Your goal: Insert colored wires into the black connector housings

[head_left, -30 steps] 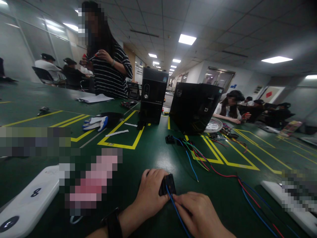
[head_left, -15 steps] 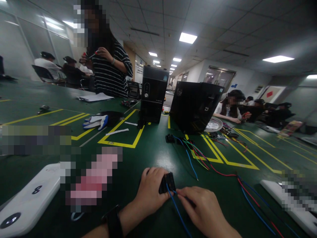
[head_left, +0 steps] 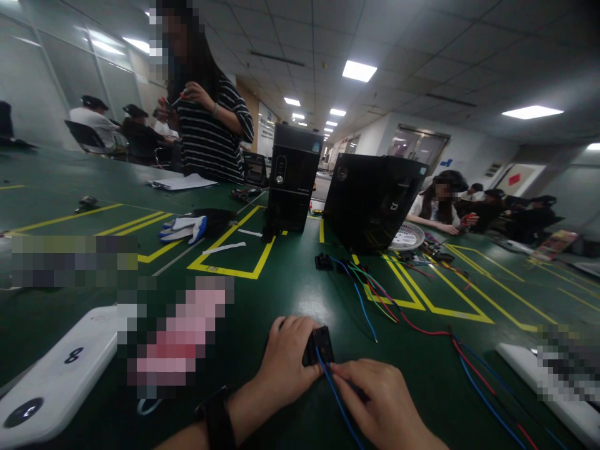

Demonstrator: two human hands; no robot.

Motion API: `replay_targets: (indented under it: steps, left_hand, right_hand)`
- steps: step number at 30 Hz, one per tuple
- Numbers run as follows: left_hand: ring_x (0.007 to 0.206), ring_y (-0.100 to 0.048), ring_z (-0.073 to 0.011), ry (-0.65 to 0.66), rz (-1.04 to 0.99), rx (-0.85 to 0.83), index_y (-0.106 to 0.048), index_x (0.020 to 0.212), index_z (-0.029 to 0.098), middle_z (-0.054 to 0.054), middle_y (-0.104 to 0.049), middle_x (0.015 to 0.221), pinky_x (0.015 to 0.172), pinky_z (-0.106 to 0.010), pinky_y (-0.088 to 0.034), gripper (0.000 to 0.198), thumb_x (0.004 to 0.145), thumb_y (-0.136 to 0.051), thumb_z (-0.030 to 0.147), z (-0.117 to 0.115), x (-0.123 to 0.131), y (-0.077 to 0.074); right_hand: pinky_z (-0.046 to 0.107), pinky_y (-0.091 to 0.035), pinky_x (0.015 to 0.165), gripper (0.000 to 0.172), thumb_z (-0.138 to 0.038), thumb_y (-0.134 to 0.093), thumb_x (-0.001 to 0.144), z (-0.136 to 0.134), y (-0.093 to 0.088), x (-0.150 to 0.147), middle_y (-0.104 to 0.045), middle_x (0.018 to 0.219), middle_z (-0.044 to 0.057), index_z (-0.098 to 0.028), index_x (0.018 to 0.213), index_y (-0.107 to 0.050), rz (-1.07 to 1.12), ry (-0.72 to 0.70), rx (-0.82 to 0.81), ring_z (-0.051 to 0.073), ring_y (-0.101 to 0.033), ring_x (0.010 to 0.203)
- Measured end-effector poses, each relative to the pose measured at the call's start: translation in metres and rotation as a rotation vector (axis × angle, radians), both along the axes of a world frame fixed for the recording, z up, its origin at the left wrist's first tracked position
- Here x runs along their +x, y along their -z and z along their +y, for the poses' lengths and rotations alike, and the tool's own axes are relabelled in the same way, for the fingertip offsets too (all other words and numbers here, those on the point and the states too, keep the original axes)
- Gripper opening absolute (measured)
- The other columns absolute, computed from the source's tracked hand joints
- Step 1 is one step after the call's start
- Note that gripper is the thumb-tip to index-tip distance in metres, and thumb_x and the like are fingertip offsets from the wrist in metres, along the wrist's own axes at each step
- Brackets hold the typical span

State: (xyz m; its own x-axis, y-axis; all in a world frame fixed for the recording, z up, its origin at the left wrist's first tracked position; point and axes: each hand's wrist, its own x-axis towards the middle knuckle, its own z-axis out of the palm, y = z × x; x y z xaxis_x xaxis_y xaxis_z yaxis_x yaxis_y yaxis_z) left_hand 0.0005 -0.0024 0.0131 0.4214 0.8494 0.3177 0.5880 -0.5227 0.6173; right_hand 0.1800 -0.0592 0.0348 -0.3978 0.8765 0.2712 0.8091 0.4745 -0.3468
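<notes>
My left hand (head_left: 285, 362) is closed around a small black connector block (head_left: 317, 345) just above the green table (head_left: 290, 281). My right hand (head_left: 382, 406) pinches a blue wire (head_left: 338, 403) right where it enters the block. The wire trails down toward me between both hands. A dark watch sits on my left wrist (head_left: 216, 422).
Loose red, blue and green wires (head_left: 375, 300) with black connectors (head_left: 323, 261) lie ahead. Two black computer cases (head_left: 290, 178) (head_left: 370, 200) stand beyond. Gloves (head_left: 182, 229) lie at the left, white devices (head_left: 51, 387) (head_left: 548, 381) at both sides. A person in a striped shirt (head_left: 206, 131) stands behind; others sit around.
My right hand has shifted slightly along the blue wire close to the block. The left hand keeps the same hold on the block. The view has drifted a little.
</notes>
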Motion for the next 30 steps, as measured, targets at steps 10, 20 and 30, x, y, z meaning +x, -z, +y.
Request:
replay_targets:
  steps: [10,20,30]
  left_hand:
    - [0.094,-0.051,-0.0242,-0.01,-0.007,0.008,-0.054,0.094,0.024,0.0,-0.06,0.096,0.087,-0.039,-0.031,0.034,0.067,-0.072,0.032,0.0003,-0.0005,0.0032]
    - [0.096,-0.051,-0.0251,-0.005,-0.006,-0.016,-0.054,0.094,0.024,-0.001,-0.06,0.098,0.089,-0.039,-0.03,0.035,0.066,-0.072,0.033,0.0007,-0.0011,0.0003]
    - [0.094,-0.052,-0.0233,0.001,-0.024,0.002,-0.054,0.094,0.025,0.002,-0.06,0.095,0.088,-0.038,-0.03,0.036,0.066,-0.075,0.034,0.0007,-0.001,0.0008]
  right_hand:
    - [0.024,-0.045,0.059,0.018,-0.017,-0.052,0.085,0.0028,0.003,0.0013,-0.071,0.076,0.001,-0.021,0.091,-0.068,0.117,-0.038,0.156,0.015,-0.065,0.064]
    - [0.025,-0.044,0.06,0.02,-0.015,-0.051,0.085,0.0037,0.0007,0.0031,-0.072,0.079,0.0,-0.023,0.094,-0.068,0.037,-0.109,0.055,0.015,-0.065,0.068]
    - [0.024,-0.045,0.063,0.017,-0.018,-0.052,0.085,0.0013,0.0001,0.0049,-0.071,0.08,-0.002,-0.026,0.09,-0.066,0.046,0.05,0.082,0.015,-0.066,0.07]
